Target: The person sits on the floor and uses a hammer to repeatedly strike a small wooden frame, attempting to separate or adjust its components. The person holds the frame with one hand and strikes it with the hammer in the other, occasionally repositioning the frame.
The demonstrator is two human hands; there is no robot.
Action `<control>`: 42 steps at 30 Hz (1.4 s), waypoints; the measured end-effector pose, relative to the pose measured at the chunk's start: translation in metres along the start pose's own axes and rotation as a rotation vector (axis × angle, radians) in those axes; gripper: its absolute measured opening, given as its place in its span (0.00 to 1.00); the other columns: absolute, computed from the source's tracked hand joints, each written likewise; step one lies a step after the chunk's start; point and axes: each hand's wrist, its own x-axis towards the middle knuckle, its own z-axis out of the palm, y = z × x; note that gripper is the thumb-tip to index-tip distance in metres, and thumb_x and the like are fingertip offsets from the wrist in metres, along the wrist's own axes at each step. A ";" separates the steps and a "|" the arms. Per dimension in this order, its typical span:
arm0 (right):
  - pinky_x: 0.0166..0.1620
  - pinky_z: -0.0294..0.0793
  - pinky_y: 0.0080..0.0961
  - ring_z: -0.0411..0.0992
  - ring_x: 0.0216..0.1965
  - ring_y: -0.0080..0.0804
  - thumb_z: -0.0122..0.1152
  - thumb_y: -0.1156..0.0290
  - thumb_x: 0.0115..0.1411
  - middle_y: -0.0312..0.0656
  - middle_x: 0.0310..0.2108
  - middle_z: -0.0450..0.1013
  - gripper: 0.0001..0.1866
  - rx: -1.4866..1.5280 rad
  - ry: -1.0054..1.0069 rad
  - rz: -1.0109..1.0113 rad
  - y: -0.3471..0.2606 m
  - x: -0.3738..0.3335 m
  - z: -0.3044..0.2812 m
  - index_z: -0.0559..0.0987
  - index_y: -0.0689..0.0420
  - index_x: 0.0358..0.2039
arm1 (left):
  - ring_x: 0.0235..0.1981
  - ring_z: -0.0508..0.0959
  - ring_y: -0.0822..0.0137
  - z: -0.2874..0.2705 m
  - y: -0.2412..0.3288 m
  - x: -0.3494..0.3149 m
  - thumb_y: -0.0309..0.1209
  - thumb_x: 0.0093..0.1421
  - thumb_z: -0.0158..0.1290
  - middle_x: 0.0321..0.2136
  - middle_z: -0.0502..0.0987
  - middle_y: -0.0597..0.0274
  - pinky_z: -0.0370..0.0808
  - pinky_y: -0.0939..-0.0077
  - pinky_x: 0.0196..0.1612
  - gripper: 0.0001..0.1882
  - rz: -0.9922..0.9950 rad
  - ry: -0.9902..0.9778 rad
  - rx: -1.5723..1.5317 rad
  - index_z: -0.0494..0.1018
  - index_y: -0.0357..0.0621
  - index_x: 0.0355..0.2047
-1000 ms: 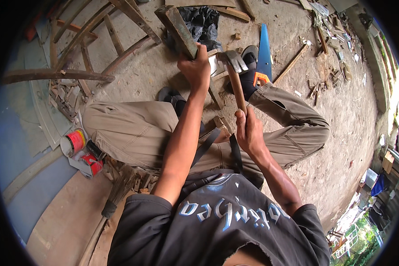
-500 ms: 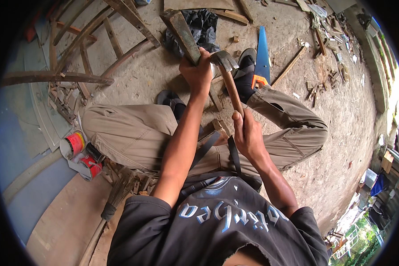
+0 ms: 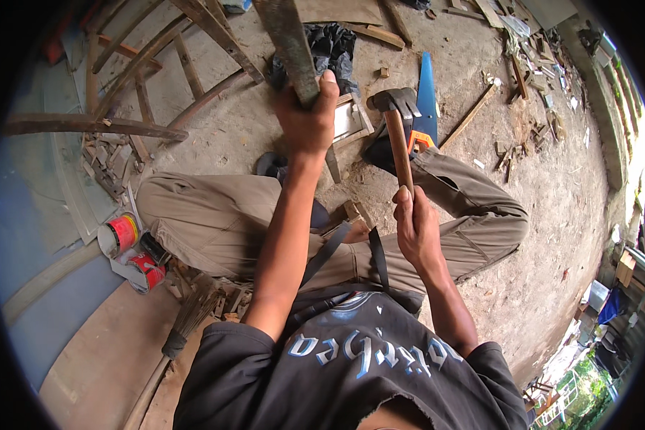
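My left hand is closed round a weathered length of wood, raised in front of me and running out past the top of the view. In my right hand is a claw hammer, gripped near the end of its wooden handle, its dark metal head up and apart from the wood. Beyond the hammer head, by my foot, lies a handsaw with a blue blade and orange handle. A small wooden frame with a pale panel shows between the two hands on the floor.
A wooden chair-like frame lies at the far left. Two red tins stand beside my left knee, near a broom. A black plastic bag is ahead. Wood scraps litter the right; a thin stick lies there.
My left hand has lifted the wood closer and slightly left. The hammer has moved to the right, away from the wood, uncovering the small frame on the floor.
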 end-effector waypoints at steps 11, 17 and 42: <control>0.22 0.63 0.38 0.66 0.16 0.44 0.45 0.57 0.69 0.50 0.14 0.66 0.19 0.007 -0.166 0.013 0.007 -0.006 0.036 0.68 0.63 0.31 | 0.20 0.69 0.72 -0.061 0.037 0.011 0.76 0.51 0.39 0.21 0.69 0.60 0.68 0.80 0.24 0.46 0.099 -0.240 -0.251 0.66 0.36 0.34; 0.17 0.58 0.30 0.61 0.12 0.30 0.44 0.53 0.69 0.41 0.14 0.64 0.20 0.249 -0.245 0.115 0.020 -0.011 0.038 0.67 0.59 0.35 | 0.13 0.62 0.70 -0.050 0.081 0.033 0.82 0.46 0.31 0.15 0.63 0.62 0.62 0.79 0.17 0.49 0.030 -0.117 -0.056 0.63 0.40 0.27; 0.10 0.46 0.18 0.48 0.09 0.17 0.40 0.45 0.68 0.29 0.15 0.53 0.19 1.139 -0.250 0.554 0.018 -0.020 0.042 0.66 0.46 0.40 | 0.12 0.64 0.74 -0.067 0.065 0.049 0.71 0.59 0.33 0.13 0.64 0.64 0.62 0.82 0.15 0.40 0.081 -0.205 -0.235 0.65 0.39 0.26</control>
